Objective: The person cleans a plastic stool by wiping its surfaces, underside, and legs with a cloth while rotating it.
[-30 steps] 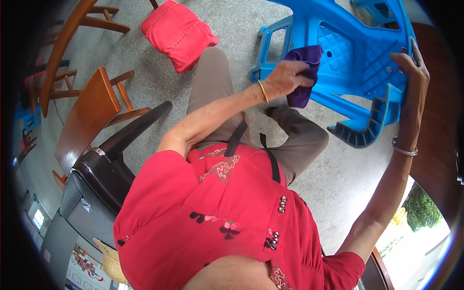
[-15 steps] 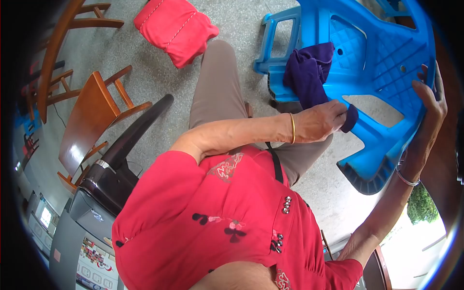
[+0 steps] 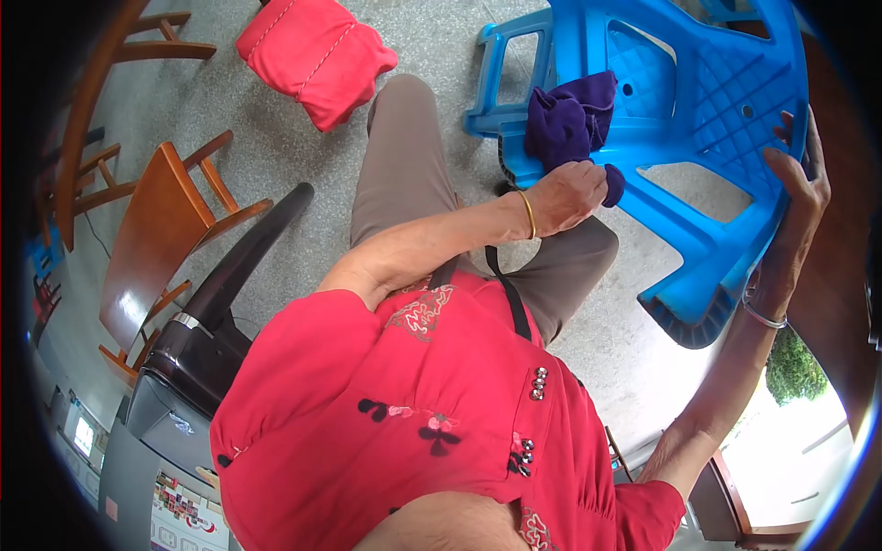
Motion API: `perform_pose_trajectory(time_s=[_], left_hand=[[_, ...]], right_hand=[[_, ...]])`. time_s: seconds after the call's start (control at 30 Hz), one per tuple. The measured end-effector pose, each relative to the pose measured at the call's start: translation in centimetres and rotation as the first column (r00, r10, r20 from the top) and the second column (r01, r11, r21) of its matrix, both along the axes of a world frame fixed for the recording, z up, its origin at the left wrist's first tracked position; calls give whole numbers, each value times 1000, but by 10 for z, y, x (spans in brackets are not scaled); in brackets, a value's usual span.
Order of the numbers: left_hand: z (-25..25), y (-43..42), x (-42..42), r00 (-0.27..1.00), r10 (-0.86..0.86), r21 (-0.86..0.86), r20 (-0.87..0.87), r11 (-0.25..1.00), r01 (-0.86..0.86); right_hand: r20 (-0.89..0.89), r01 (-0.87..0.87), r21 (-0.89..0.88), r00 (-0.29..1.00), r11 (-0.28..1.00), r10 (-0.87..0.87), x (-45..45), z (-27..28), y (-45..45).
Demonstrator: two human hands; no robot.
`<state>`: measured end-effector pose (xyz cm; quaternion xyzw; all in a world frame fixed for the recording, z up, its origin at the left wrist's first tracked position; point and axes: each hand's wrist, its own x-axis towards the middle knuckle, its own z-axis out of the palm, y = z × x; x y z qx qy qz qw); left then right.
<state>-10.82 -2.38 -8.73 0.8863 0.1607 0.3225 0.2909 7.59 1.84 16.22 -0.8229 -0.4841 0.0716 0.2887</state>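
Note:
My left hand point(image 3: 571, 197), with a gold bracelet at the wrist, is closed around part of a dark purple cloth point(image 3: 571, 115). A small end of the cloth pokes out past the fingers, and the rest lies bunched over a frame part of a blue plastic chair point(image 3: 735, 92). The chair is tilted, and one of its ribbed ends points down toward my lap. At the far right, my right hand point(image 3: 801, 179), above a silver bracelet, grips the chair's outer edge with the thumb in front; its other fingers are partly hidden behind the edge.
A blue stool point(image 3: 487, 78) stands beyond the blue chair. Red fabric point(image 3: 317, 60) covers something near my left knee. Wooden chairs point(image 3: 156, 234) and a dark armrest point(image 3: 248, 253) are on the left. A brown surface point(image 3: 831, 248) lies at the right edge.
Since a second ago, my left hand has moved down and right with part of the cloth, whose bulk now rests on the chair. The chair's ribbed end sits lower. My right hand keeps its grip.

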Motion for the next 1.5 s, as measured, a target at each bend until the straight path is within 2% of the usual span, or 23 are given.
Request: perform_pose_trajectory(time_s=[0.07,0.1,0.17,0.2,0.27,0.37,0.4,0.47,0.5,0.57,0.7,0.77,0.8,0.87,0.9,0.97,1.07,1.17,1.3,1.33,1.37,1.43,1.5], left_hand=[[2,11,3,991,-127,-258,-50,960,110],[5,24,4,990,-131,-250,-45,961,116],[19,65,-1,982,-142,-633,-123,774,33],[27,82,-2,988,-92,-751,-121,660,-31],[37,101,1,999,4,-759,-41,650,-33],[44,111,38,993,-106,-616,-61,787,46],[39,112,60,992,-110,-614,-56,788,52],[21,105,110,983,-48,-380,180,918,114],[14,99,135,981,-50,-377,188,919,119],[1,92,183,994,48,-298,97,954,-17],[-30,70,251,992,43,-296,122,955,-5],[-52,58,282,999,-36,-384,-7,923,31],[-64,57,293,999,-36,-380,5,924,35],[-83,55,304,962,-200,-151,-188,973,173],[-83,55,302,947,-245,-34,-206,969,244],[-85,57,300,947,-267,-96,-179,963,253],[-74,64,270,917,-335,-97,-217,942,321],[-70,81,223,808,-491,29,-327,849,528],[-66,83,128,802,-498,-5,-330,851,526],[-60,81,103,809,-482,-71,-337,870,488],[-55,80,80,815,-466,-142,-346,884,445],[-55,79,44,810,-456,-130,-369,888,441],[-53,76,11,844,-436,-167,-312,900,403]], right_hand=[[12,-10,3,1000,1000,10,-1,1,-1],[22,-20,-3,1000,1000,20,-1,2,-2],[5,-13,0,1000,1000,13,3,1,0],[-18,-7,1,1000,1000,7,5,0,1],[-6,-5,-2,1000,1000,5,6,2,5],[-10,-7,-13,1000,1000,7,2,3,9],[-21,-6,-17,1000,1000,6,1,4,9],[-38,-9,0,999,1000,9,-2,5,8],[-62,-17,20,998,1000,19,-4,4,9],[-47,7,7,999,1000,-6,-4,6,11],[-78,9,1,997,1000,-9,-1,10,14],[-109,-2,-6,994,1000,1,-2,13,16],[-77,22,-10,997,1000,-23,0,10,15],[13,122,-31,992,992,-122,-1,4,19],[12,133,-38,991,990,-133,0,4,20],[-55,117,-12,992,993,-117,-1,6,23],[170,81,-37,983,996,-73,15,-6,17],[80,41,-63,996,997,-35,15,2,14],[59,-42,5,997,999,42,22,-2,13],[51,-37,12,998,999,36,20,1,16],[57,-32,-31,998,999,33,22,4,17],[47,-26,-83,998,996,30,-3,17,20],[-245,-148,123,954,981,174,-44,32,26]])
